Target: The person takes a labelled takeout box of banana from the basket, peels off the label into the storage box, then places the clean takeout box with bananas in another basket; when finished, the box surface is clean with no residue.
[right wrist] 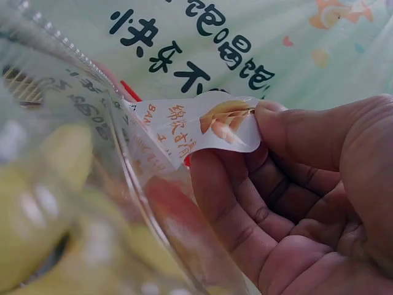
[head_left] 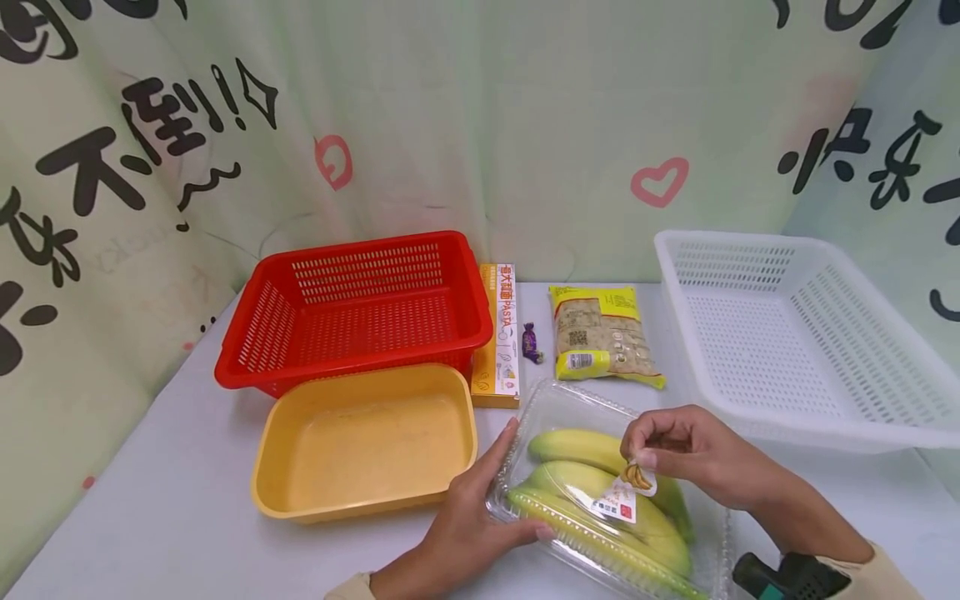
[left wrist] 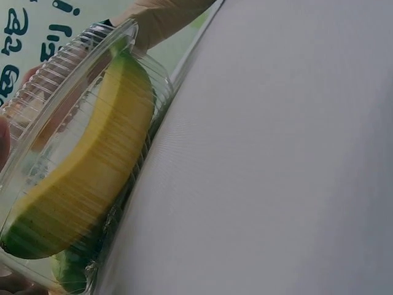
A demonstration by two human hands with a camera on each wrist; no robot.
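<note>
A clear plastic clamshell box (head_left: 551,402) of bananas (head_left: 573,479) sits at the front of the table. My left hand (head_left: 468,525) grips its left side, thumb over the lid and fingers along the outer wall. Between thumb and fingertips, my right hand (head_left: 701,458) pinches the end of a white label (head_left: 617,505) printed with bananas. In the right wrist view that end of the label (right wrist: 227,126) stands raised off the lid, while its other end lies against the plastic. The left wrist view shows a banana (left wrist: 101,153) through the box's side.
Behind the left hand stand a yellow basin (head_left: 367,442) and a red basket (head_left: 360,329). A pasta box (head_left: 495,333), a purple-wrapped candy (head_left: 531,342) and a yellow-and-clear bag (head_left: 606,336) lie behind the clamshell. At the right is a white basket (head_left: 780,342).
</note>
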